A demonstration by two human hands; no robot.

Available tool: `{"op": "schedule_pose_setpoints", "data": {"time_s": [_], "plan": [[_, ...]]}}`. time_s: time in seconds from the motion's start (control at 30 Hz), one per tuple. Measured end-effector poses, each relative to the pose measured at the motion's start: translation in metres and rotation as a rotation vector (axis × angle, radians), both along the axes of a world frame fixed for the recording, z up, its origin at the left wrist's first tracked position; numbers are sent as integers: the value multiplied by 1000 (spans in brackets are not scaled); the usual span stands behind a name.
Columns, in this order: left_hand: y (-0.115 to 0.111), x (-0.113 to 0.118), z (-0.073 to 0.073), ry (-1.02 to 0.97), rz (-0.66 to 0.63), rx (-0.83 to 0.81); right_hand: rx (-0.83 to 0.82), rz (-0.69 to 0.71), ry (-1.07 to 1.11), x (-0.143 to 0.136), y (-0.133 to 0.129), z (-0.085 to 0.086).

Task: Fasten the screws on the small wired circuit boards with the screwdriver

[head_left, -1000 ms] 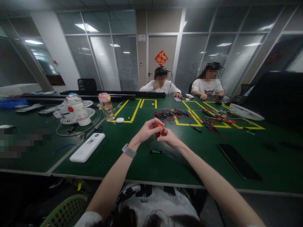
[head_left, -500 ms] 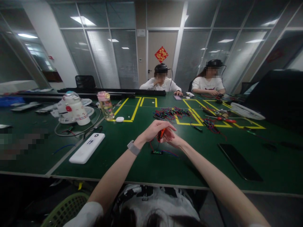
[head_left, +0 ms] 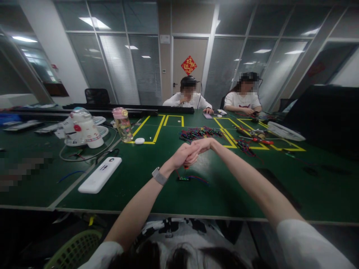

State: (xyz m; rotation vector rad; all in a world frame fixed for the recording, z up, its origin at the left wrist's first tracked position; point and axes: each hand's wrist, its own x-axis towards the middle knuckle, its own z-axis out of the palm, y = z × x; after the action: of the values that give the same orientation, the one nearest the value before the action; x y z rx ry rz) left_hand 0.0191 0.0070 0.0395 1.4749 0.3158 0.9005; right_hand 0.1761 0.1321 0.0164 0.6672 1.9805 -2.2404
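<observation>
In front of me, above the table, my two hands meet. The fingers of my left hand are curled closed, and a small orange piece pokes out beneath them; its kind is hidden. My right hand is bent at the wrist, its closed fingers against the left hand's fingers. What lies between the two is out of sight. Just below lies a small green circuit board with red and blue wires. A red wire runs up from it toward my left hand.
Beyond my hands is a pile of wired boards, with a smaller bundle and red-handled tools to the right. A white power bank, an earbud case and a bottle stand left. Two people sit opposite.
My right hand has swung up and forward over the left, its wrist now raised. The orange piece, plainer before, is now mostly covered. The view has shifted slightly.
</observation>
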Motion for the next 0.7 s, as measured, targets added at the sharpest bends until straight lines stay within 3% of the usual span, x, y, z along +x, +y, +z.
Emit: {"op": "schedule_pose_setpoints", "data": {"time_s": [0.1,0.23,0.33,0.5,0.6,0.7], "plan": [[-1,-4,0,25,-156,-44,-37,-159,-69,12,21,13],[-2,-6,-2,52,-231,-48,-25,-539,-169,14,31,13],[-3,-4,-2,43,-216,-58,136,-926,-134,3,32,3],[0,-1,-3,-2,-208,-72,382,-1373,-29,-16,34,-22],[2,-1,-4,-22,-189,-77,559,-1713,2,-15,34,-38],[3,-1,-4,-45,-159,-77,703,-1966,14,-6,31,-53]]}}
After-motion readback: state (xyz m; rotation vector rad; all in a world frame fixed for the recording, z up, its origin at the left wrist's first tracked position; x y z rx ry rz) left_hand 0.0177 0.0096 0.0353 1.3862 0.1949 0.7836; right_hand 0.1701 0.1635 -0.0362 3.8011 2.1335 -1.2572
